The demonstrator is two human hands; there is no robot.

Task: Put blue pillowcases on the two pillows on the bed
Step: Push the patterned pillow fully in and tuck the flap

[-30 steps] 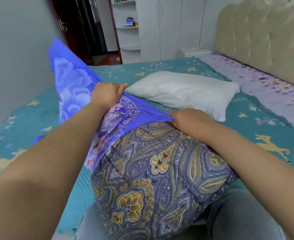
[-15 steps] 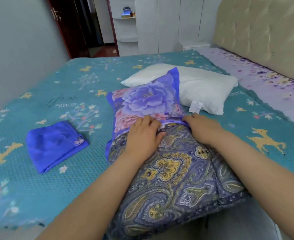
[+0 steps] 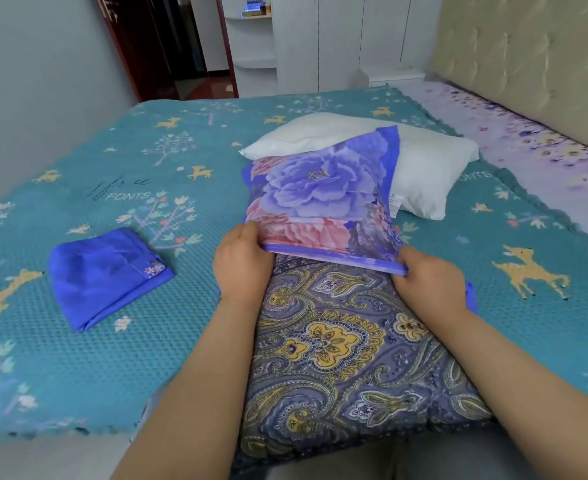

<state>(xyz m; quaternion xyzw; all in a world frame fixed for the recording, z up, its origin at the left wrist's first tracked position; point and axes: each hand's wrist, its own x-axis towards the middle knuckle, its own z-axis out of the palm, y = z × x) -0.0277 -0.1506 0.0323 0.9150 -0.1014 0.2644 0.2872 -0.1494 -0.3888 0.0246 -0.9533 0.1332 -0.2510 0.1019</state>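
A paisley-patterned pillow (image 3: 348,355) lies at the bed's near edge, against my lap. A blue floral pillowcase (image 3: 320,195) covers its far end and drapes onto the white pillow (image 3: 424,168) behind it. My left hand (image 3: 242,265) grips the left side of the pillowcase's open hem. My right hand (image 3: 427,278) pinches the hem's right side. A second blue pillowcase (image 3: 105,275), folded, rests on the bed to the left.
The bed wears a teal cover (image 3: 130,188) with deer and tree prints. A purple floral sheet (image 3: 535,150) runs along the padded beige headboard (image 3: 528,57) at right. A grey wall is at left, with white wardrobes (image 3: 320,39) and a doorway beyond.
The pillowcase, raised in the air a second ago, now lies flat over the pillow's far end. Both hands have shifted to the hem's two sides and hold it stretched.
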